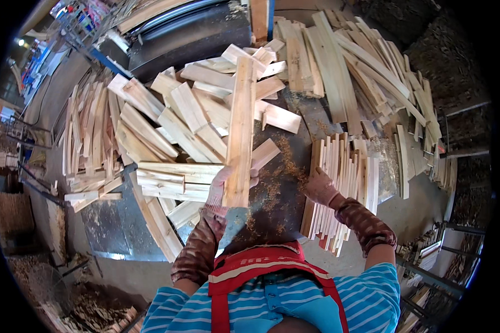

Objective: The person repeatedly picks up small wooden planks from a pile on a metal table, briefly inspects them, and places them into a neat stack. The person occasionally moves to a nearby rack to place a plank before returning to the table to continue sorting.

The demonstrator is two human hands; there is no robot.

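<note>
Board [240, 122] gripped near lower end by left hand [219, 187]; right hand [320, 188]: grip unclear.

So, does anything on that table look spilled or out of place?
Yes. Brown sawdust or shavings lie scattered over the dark tabletop between the left hand and right hand, like a spill. The heaped boards lie askew at all angles, unlike the aligned strips beside the right hand.

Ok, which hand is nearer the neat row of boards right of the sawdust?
Right. The right hand touches the left side of the neat row of boards; the left hand is across the sawdust, holding a long board.
</note>
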